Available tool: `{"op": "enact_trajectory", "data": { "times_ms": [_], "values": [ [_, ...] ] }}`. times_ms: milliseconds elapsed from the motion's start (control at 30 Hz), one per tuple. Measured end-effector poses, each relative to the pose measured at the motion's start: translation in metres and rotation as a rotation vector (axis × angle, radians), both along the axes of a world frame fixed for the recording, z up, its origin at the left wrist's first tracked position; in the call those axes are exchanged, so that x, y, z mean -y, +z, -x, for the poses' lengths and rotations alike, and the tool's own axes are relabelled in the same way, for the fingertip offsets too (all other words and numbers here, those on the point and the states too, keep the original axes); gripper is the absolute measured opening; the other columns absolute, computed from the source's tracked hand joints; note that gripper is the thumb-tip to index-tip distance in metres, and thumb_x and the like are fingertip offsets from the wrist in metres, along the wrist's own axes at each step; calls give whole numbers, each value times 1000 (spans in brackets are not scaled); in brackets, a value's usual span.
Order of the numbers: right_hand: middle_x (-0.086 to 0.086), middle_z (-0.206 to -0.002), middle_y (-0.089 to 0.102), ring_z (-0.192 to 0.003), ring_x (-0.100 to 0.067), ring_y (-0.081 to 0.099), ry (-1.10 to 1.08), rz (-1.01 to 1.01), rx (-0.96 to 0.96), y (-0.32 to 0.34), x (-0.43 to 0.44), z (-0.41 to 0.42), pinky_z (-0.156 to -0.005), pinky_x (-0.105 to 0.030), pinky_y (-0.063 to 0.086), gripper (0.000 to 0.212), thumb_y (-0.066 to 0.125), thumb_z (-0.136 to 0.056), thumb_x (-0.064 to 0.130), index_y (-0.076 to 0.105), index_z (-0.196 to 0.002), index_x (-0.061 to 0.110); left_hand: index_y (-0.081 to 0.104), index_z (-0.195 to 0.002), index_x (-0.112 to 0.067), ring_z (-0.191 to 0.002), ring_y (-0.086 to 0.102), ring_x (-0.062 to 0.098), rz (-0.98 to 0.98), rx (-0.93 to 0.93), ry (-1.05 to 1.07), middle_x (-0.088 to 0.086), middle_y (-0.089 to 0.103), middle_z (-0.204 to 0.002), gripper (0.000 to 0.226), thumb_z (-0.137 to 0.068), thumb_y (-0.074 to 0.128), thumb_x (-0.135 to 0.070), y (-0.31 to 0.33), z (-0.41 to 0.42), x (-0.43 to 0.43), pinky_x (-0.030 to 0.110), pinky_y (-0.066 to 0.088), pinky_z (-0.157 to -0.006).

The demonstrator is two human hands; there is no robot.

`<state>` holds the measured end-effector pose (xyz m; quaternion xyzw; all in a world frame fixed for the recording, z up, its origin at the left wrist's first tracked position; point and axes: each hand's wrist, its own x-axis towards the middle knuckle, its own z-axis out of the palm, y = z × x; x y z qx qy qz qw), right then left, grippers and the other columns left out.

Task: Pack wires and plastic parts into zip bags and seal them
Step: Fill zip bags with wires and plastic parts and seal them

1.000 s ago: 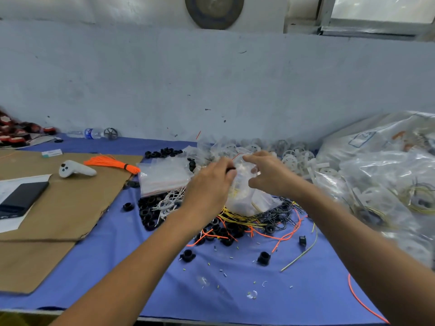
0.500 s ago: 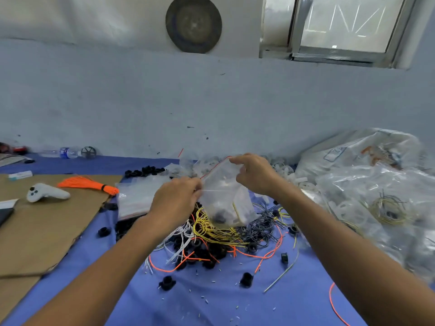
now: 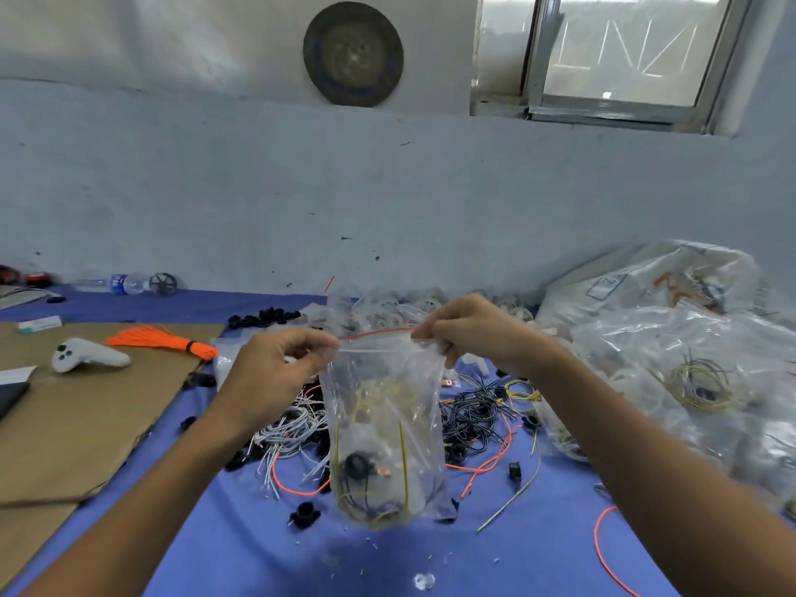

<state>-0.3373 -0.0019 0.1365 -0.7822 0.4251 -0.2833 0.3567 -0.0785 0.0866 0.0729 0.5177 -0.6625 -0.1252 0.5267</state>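
A clear zip bag (image 3: pixel 383 428) with a red strip along its top hangs upright above the blue table (image 3: pixel 538 549). Inside it lie yellow and dark wires and a black plastic part near the bottom. My left hand (image 3: pixel 280 372) pinches the bag's top left corner. My right hand (image 3: pixel 469 329) pinches the top right corner, so the top edge is stretched between them. Behind the bag lies a pile of loose wires (image 3: pixel 474 415) in white, black, yellow and orange, with black plastic parts (image 3: pixel 303 515) scattered around.
Brown cardboard (image 3: pixel 86 424) covers the left of the table, with a white controller (image 3: pixel 88 355) and an orange wire bundle (image 3: pixel 163 340) on it. Large clear bags of packed parts (image 3: pixel 689 372) are heaped at the right. A water bottle (image 3: pixel 122 284) lies by the wall.
Both hands have lifted the bag off the wire pile and pulled its top edge out straight and level. The camera has tilted up, so the window shows.
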Motion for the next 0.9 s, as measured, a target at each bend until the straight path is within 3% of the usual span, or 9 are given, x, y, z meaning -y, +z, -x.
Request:
{"op": "enact_trajectory", "data": {
  "times_ms": [100,167,300,367,433,500,567,733,900],
  "values": [
    [-33,-101,66,-70,-27,57,33,-6,-88,-19,-2,1,-65,-37,59,31,47,-83,-7,75,-89,1,73,-91,-42,-78,69,7,-86,-44,-7,-10,74,-85,26,-88,73,-16,-19,0,-6,21,52,-68],
    [-29,-95,69,-69,-23,58,40,14,-136,-23,-1,2,-65,-35,58,31,47,-83,-8,75,-90,2,70,-90,-40,-78,67,3,-101,-47,24,-14,72,-86,23,-88,73,-17,-24,1,-8,17,48,-68],
    [18,-61,65,-52,7,54,0,178,-261,-12,1,-2,-57,-17,44,34,52,-83,3,73,-76,29,63,-93,-35,-72,65,1,-72,-106,38,-13,73,-83,23,-86,75,-17,-20,7,-11,8,44,-63],
    [25,-62,63,-56,10,54,-27,307,-271,-5,-2,-13,-59,-17,40,26,55,-83,13,70,-78,34,60,-94,-31,-65,62,0,-52,-134,30,-10,73,-80,24,-86,75,-14,-18,10,-13,10,43,-61],
    [24,-76,67,-72,9,60,51,347,-215,0,-13,-28,-71,-19,45,9,63,-85,28,70,-87,33,58,-93,-27,-59,56,1,-41,-156,24,-9,72,-77,24,-86,74,-11,-18,14,-15,13,42,-58],
    [23,-89,68,-87,7,61,169,390,-285,3,-27,-43,-81,-21,48,21,65,-80,52,70,-92,35,55,-91,-27,-55,49,4,-40,-178,12,-6,72,-76,25,-86,74,-10,-19,15,-18,16,41,-55],
    [20,-95,68,-93,3,61,246,448,-437,3,-37,-56,-83,-21,48,32,64,-78,61,70,-95,34,53,-89,-28,-53,44,7,-34,-189,-5,-3,73,-77,27,-86,73,-10,-20,15,-20,17,40,-54],
    [5,-86,72,-85,-13,65,290,463,-522,0,-45,-72,-81,-36,51,16,70,-87,36,73,-91,21,53,-86,-35,-53,43,7,-16,-192,-27,-1,72,-78,30,-86,76,-16,-23,15,-23,18,41,-53],
    [0,-86,68,-82,-20,62,339,554,-591,-5,-50,-76,-77,-40,49,21,62,-93,35,68,-90,15,57,-92,-37,-53,48,3,-23,-175,-41,-6,72,-79,21,-88,74,-24,-25,12,-25,14,41,-54]
  ]
}}
